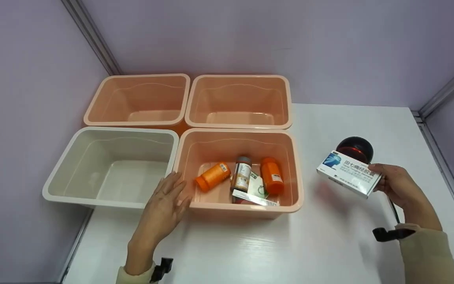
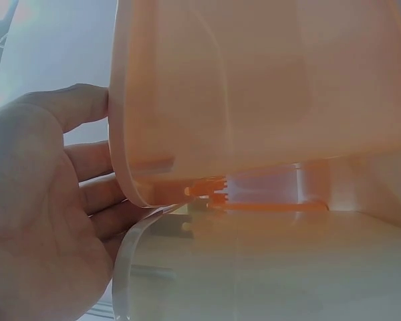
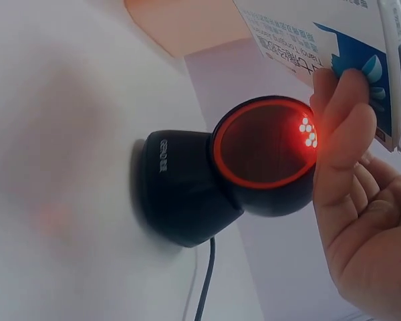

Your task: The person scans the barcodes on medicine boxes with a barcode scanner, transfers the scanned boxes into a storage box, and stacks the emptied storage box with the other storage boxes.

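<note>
Bright, even light; blurry wrist views

My head view looks forward and down over the counter (image 1: 329, 244) from above. My left wrist view sits close against the near orange bin (image 2: 254, 87), shared with the head view. My right wrist view looks up, near the scanner (image 3: 207, 180), also shared.
</note>
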`<state>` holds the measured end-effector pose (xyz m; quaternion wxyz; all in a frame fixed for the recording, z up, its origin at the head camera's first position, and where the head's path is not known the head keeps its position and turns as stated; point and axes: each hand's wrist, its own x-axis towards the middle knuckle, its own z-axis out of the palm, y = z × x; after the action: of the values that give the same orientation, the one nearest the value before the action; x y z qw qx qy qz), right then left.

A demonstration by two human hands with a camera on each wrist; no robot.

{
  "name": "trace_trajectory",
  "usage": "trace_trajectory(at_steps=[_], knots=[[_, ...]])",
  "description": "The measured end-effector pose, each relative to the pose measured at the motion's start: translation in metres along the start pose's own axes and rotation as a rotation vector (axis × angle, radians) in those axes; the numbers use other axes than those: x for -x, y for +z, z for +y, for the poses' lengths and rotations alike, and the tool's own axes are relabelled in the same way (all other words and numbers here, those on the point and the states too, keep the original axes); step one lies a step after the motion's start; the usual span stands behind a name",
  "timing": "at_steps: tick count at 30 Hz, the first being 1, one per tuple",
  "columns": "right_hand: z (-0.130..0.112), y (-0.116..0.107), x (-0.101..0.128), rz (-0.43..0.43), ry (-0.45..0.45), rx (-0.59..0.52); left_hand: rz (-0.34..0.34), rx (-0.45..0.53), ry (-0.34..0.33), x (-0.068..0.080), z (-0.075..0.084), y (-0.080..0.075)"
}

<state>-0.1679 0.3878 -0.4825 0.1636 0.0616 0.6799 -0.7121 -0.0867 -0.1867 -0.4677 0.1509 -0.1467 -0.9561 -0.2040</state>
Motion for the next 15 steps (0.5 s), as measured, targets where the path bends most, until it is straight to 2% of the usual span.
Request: trace_trajectory(at_steps=[10,15], knots=[[-0.022,0.018,-0.005,-0.049,-0.094,0.008,-0.051,0.022,-0.056,0.0,0.002,-0.002],[-0.033,0.026,-0.009,-0.1,-0.142,0.032,-0.054,0.028,-0.058,0.0,0.002,-0.003]])
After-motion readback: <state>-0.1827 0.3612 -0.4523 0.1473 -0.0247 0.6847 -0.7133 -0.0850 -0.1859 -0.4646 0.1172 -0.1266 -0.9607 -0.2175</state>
